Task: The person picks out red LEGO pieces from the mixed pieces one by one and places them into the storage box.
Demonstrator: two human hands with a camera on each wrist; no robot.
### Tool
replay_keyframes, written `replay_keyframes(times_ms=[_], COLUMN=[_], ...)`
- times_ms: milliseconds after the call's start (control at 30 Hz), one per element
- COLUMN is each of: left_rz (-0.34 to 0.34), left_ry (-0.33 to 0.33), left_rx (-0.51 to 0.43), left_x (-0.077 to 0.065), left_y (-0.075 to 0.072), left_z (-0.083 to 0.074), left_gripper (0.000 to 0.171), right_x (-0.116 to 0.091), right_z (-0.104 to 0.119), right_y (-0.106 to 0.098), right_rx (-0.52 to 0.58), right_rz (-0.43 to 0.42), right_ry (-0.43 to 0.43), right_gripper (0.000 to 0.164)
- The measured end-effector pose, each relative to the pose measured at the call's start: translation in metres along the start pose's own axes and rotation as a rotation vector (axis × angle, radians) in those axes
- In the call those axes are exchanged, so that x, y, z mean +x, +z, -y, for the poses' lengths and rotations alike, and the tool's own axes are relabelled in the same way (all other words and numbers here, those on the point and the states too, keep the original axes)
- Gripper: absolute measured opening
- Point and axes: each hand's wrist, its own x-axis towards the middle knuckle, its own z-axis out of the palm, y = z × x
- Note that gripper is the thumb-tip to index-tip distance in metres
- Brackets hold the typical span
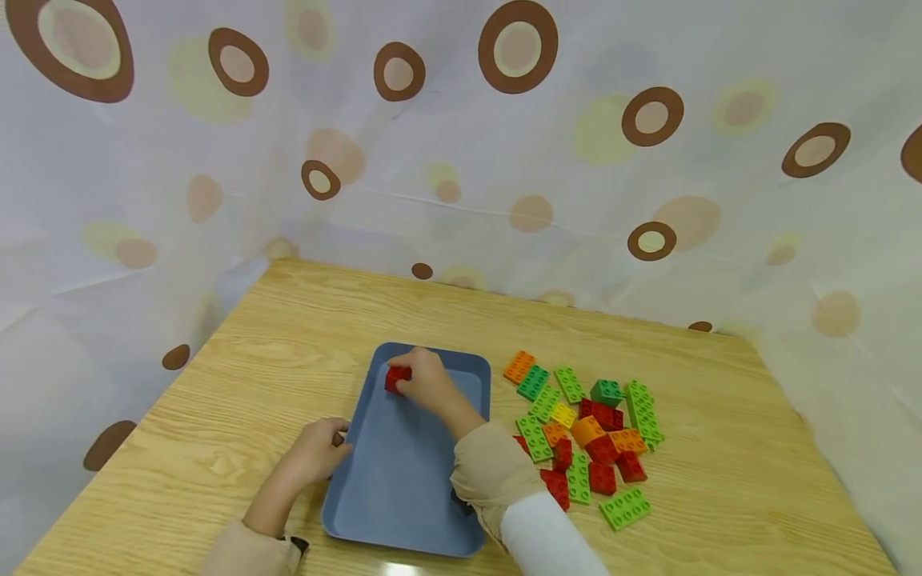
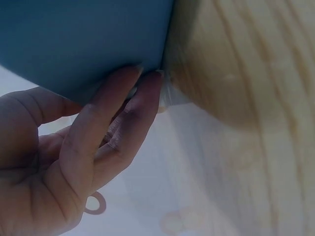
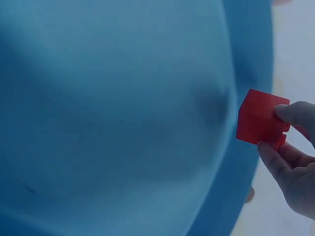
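A grey-blue tray lies on the wooden table. Over its far left corner my right hand pinches a red toy brick between thumb and fingers. In the right wrist view the red brick is held by its studded end, with its flat side facing the tray. My left hand is at the tray's left edge. From the left wrist, the thumb reaches over the rim while the fingers press the tray's outer wall.
Right of the tray lies a loose spread of building bricks: light green, red, orange, dark green and yellow. A patterned cloth hangs behind the table. A small dark object shows beside the right sleeve.
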Motion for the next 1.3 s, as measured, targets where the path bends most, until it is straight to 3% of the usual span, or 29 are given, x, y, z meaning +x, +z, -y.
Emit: replay_keyframes(times_ms=[233, 700, 867, 1067, 1300], left_rz=[-0.009, -0.014, -0.017, -0.013, -0.017], left_ry=[-0.07, -0.049, -0.037, -0.035, -0.019], left_rx=[0.025, 0.01, 0.013, 0.016, 0.035], left_x=[-0.004, -0.006, -0.006, -0.005, -0.004], left_y=[0.001, 0.003, 0.004, 0.002, -0.001], left_z=[-0.018, -0.02, -0.019, -0.017, -0.015], left_gripper=[0.031, 0.032, 0.031, 0.031, 0.032], right_x=[-0.004, -0.01, -0.013, -0.025, -0.053], right_z=[-0.002, -0.003, -0.003, -0.007, -0.028], right_y=[0.014, 0.015, -0.002, -0.036, -0.066], right_rx=[-0.085, -0.067, 0.0, 0.079, 0.068], right_rz=[0.04, -0.038, -0.114, -0.217, -0.322], right_ry=[0.042, 0.055, -0.006, -0.09, -0.073], right_gripper=[0.031, 0.037, 0.037, 0.036, 0.037])
